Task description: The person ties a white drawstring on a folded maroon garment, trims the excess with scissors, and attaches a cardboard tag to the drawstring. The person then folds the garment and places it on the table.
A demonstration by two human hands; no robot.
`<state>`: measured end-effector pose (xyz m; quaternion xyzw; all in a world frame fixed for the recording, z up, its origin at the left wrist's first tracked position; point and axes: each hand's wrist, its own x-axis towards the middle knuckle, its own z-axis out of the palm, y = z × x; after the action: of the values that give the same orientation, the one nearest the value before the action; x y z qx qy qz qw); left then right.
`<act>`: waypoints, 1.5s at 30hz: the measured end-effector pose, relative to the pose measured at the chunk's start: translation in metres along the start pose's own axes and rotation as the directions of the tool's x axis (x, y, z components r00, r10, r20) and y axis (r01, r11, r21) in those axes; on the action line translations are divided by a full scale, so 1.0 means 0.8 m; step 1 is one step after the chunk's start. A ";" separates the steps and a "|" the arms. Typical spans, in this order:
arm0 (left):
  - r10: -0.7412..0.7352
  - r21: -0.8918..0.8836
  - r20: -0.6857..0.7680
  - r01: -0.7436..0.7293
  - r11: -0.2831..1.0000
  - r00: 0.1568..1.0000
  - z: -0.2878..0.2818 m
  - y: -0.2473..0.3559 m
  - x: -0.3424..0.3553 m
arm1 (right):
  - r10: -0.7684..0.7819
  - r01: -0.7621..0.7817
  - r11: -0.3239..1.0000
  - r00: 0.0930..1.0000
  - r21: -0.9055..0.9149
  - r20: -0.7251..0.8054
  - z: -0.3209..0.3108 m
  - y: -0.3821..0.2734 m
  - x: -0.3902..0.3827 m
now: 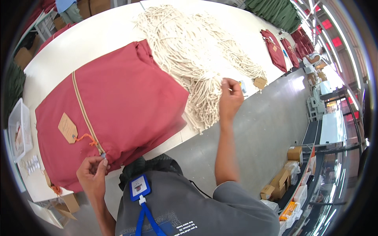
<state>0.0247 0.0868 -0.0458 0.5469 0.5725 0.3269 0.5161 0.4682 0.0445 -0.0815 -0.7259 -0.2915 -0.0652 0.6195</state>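
A dark red fabric bag point(130, 90) with a tan zipper point(80, 96) lies flat on the white table. A brown card tag point(67, 128) hangs from it on an orange cord point(87, 137). My left hand point(94, 171) pinches the bag's near edge at the zipper's end, where a small pale piece shows by the thumb. My right hand point(231, 98) is at the side of a big bundle of cream cords point(177, 47), fingers curled together; what they hold, if anything, is too small to tell.
A second cord bundle point(232, 49) lies behind the first, beside a small cardboard piece point(260, 82). More red bags point(274, 51) and green fabric point(273, 13) are farther right. A white plastic basket point(20, 129) stands left. Cardboard boxes point(280, 183) sit on the floor right.
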 end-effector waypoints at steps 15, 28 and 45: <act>-0.249 -0.253 -0.109 0.216 0.943 0.962 0.009 0.010 -0.012 | 0.327 -0.302 0.297 0.923 -0.906 -0.201 -0.141 0.510 0.188; -0.254 -0.181 -0.129 0.229 0.957 0.959 0.015 0.004 -0.015 | 0.593 -0.661 0.616 0.747 -0.429 -0.300 -0.111 0.492 0.205; -0.028 -0.249 -0.040 0.018 0.968 0.999 -0.004 0.046 0.026 | -0.021 0.037 0.996 0.984 0.085 -0.176 -0.153 0.293 0.119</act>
<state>0.0353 0.1147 -0.0153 0.4641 0.5443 0.4017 0.5718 0.6971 -0.0526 -0.2130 -0.6850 -0.2491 -0.1246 0.6732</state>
